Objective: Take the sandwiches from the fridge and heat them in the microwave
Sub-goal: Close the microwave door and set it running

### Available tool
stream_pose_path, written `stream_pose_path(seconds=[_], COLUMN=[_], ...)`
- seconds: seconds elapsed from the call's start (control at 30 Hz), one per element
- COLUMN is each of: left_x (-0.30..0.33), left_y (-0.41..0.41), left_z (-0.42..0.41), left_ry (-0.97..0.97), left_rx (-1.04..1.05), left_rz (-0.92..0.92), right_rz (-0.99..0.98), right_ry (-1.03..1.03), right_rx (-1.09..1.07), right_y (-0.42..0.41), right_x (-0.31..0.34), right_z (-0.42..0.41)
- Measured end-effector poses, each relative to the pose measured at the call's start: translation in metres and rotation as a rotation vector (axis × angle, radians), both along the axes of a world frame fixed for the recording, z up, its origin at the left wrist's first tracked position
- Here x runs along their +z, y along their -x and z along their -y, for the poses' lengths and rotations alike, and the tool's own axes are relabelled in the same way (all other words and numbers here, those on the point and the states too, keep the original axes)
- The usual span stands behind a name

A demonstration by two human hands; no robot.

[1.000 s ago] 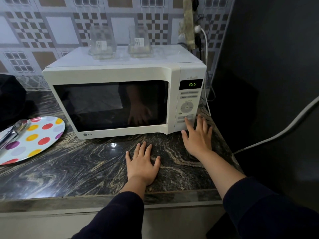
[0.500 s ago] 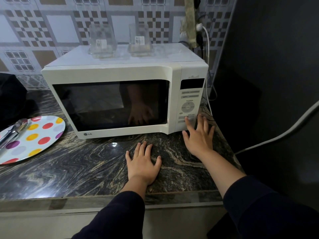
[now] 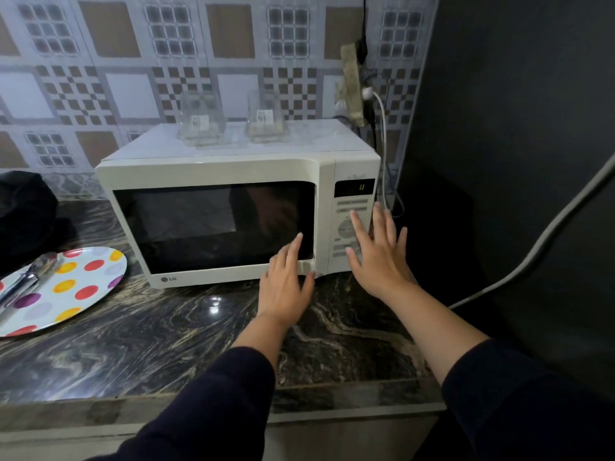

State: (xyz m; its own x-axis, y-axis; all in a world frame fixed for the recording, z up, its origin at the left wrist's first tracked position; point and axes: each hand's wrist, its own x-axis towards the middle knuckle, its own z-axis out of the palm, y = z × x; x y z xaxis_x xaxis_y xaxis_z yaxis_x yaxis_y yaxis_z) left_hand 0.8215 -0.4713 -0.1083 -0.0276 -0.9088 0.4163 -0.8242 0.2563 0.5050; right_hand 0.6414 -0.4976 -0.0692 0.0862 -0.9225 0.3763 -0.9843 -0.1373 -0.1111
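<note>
One microwave (image 3: 233, 207), door facing camera.

Behind the microwave (image 3: 233, 207) door glass, too dark to tell any contents. Button labels on its panel too small to read, some covered by the right hand (image 3: 379, 257). Left of the microwave, polka-dot plate (image 3: 66, 291) cut by the picture's edge, with a blurred metal utensil (image 3: 26, 281) on it.
</note>
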Motion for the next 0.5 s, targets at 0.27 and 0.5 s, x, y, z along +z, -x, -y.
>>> stream_pose_path(seconds=[0.27, 0.5], left_x=[0.070, 0.069], left_y=[0.018, 0.022], left_z=[0.033, 0.050], left_ry=[0.178, 0.114], left_rx=[-0.124, -0.193], left_rz=[-0.097, -0.146], right_rz=[-0.179, -0.288], right_ry=[0.140, 0.156], right_rx=[0.098, 0.177], right_y=[0.005, 0.000], right_x=[0.074, 0.087], right_z=[0.022, 0.049])
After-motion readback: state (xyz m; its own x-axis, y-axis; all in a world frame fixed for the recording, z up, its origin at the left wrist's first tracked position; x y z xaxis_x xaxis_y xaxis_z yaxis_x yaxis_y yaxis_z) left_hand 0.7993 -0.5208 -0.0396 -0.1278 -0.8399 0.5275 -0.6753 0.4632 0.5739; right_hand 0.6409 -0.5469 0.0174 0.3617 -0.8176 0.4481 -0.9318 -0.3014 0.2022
